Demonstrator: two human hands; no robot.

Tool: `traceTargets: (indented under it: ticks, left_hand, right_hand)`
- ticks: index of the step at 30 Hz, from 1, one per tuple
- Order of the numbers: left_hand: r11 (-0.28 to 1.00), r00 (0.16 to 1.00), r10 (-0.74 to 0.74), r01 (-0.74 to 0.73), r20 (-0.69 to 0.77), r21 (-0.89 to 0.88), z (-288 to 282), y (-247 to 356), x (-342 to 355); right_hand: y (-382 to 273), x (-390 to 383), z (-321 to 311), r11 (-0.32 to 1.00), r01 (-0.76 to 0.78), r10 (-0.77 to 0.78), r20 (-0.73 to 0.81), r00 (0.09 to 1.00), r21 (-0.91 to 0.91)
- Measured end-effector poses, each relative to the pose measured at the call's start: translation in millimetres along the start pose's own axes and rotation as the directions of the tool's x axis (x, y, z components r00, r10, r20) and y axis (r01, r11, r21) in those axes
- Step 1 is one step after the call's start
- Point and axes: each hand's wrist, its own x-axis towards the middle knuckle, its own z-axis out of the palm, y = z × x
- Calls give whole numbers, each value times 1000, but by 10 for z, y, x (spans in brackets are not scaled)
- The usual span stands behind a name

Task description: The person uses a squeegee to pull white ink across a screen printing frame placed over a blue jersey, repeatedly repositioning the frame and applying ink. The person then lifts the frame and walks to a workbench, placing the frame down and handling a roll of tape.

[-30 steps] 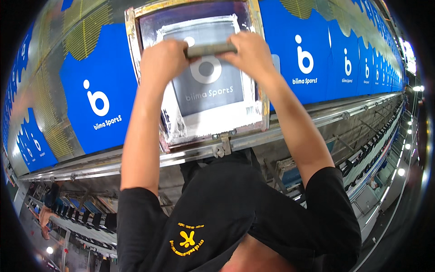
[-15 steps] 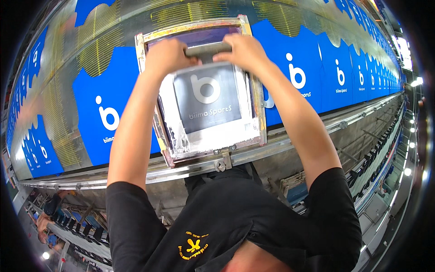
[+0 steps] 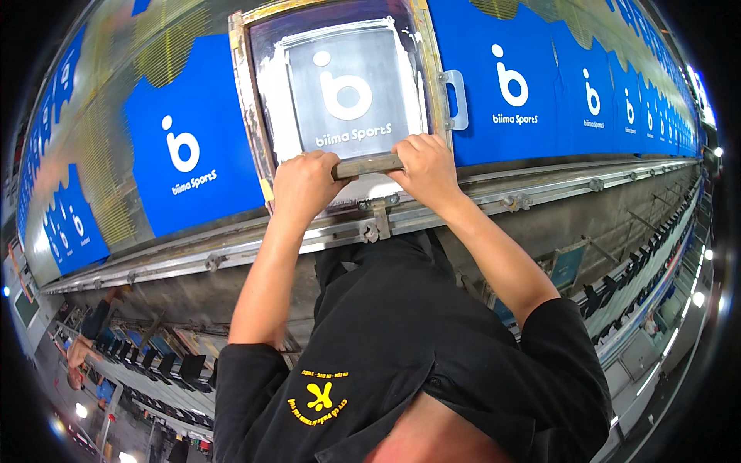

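Head view: left hand (image 3: 306, 185) and right hand (image 3: 426, 166) clamp the squeegee (image 3: 367, 166) inside the screen frame (image 3: 251, 92), near end (stroke's end, apparently); next move likely needs level lifting.

Squeegee (image 3: 369, 165), between left hand (image 3: 307, 182) and right hand (image 3: 424, 168), barred frame's (image 3: 247, 85) near end; mesh (image 3: 307, 108) beyond lay open. Side bars bounded it. Clear handle (image 3: 462, 100) jutted from right bar. Clamp (image 3: 375, 224) stood between frame and torso (image 3: 378, 309). Room showed above flat blue fabric (image 3: 220, 108) either side.
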Motion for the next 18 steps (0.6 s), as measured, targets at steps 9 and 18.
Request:
traceTargets:
  ticks: [9,18]
  left_hand:
    - [985,934,-163,137,317,103,-71,-262,106]
    - [982,866,31,68,499,-178,-475,-473,1009]
  right_hand:
    - [-76,327,129,989,-145,129,335,933,23]
    - [692,682,-371,801,-439,404,173,898,408]
